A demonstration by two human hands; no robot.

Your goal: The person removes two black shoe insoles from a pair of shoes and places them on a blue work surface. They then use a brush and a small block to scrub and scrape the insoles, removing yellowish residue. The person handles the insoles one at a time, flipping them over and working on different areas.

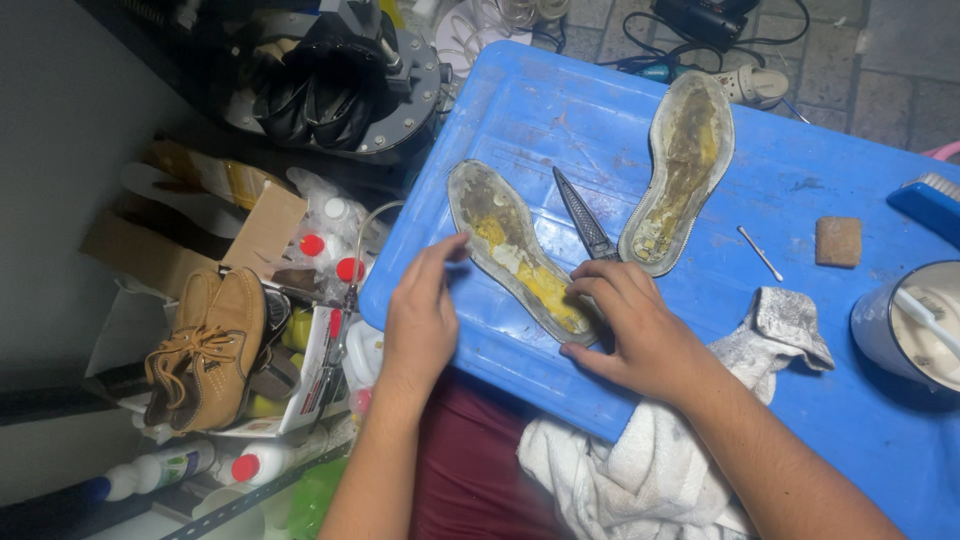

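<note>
Centre frame: left hand (pixel 420 318) fingertips and loosely curled right hand (pixel 628 322) rest on shoe sole (pixel 515 250); rasp (pixel 585 215), second sole (pixel 682 170), white cloth (pixel 650 450) surround on blue board (pixel 560 110).

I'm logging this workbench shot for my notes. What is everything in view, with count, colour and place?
shoe sole: 1, grey with yellow residue, on board under both hands
second shoe sole: 1, grey with tan residue, upper board
blue board: 1, blue, across the lap
rasp: 1, dark grey, between the soles
thin stick: 1, white, right of second sole
sanding block: 1, brown, right side
cup: 1, pale paste inside, right edge
brush: 1, blue, far right
cloth: 1, white, board's near edge
tan shoes: 2, left on the clutter
bottles: several, red caps, left
left hand: fingertips on sole edge
right hand: pressing on sole heel
</note>
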